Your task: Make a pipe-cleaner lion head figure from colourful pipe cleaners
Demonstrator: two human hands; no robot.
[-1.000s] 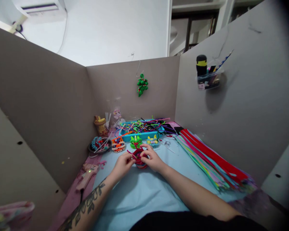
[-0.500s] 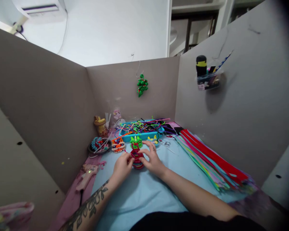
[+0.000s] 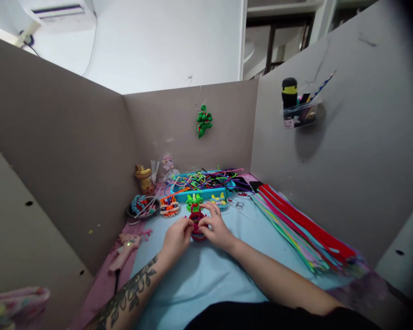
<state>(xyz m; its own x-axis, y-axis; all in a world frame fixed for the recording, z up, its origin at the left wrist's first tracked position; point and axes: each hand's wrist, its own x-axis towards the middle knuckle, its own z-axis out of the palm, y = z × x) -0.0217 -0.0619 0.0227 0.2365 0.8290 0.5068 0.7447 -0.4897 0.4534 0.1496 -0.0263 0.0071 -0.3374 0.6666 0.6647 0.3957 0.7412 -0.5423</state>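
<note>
Crimson fuzzy ring (image 3: 198,237) is sitting between the left hand (image 3: 176,234) and the right hand (image 3: 218,230), both pinching it, fingertips nearly meeting (a green figure (image 3: 192,201) is standing just beyond it on the blue cloth (image 3: 196,284)).

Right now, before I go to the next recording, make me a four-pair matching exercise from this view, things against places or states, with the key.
Things:
1. Glue gun
2. Green ornament
3. Turquoise tray
4. Red craft piece

Places or states:
A. Heaped with pipe cleaners
B. Held by the left hand and right hand
C. Hanging against the back panel
D. Lying on pink cloth, green light lit

Pairs: 1-D, 2-C, 3-A, 4-B
</note>
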